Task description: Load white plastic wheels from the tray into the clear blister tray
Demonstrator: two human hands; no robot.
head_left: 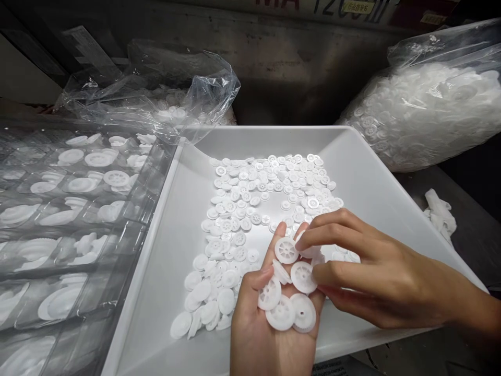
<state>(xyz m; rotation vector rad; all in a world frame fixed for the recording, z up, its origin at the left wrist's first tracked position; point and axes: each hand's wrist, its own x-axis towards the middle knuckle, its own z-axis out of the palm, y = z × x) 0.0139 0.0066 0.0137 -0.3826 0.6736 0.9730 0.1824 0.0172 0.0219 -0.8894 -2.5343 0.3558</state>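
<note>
Several white plastic gears (281, 313) with spoked or flat faces lie in the palm of my left hand (266, 344), which is cupped upward with the thumb curled over their side. Over that palm, my right hand (371, 271) reaches in from the right, its fingers bent and closed on a white gear (303, 277) at the edge of the pile. Parts of other gears are hidden behind those fingers. Beneath both hands is a light grey tray (156, 277), where many more loose white gears (235, 209) are spread.
Left of the tray stand clear blister trays (82, 224) with white parts in their pockets. An open clear plastic bag (211, 83) sits behind on the left. A full bag of white gears (430, 115) rests at the right, near a crumpled white cloth or glove (440, 214).
</note>
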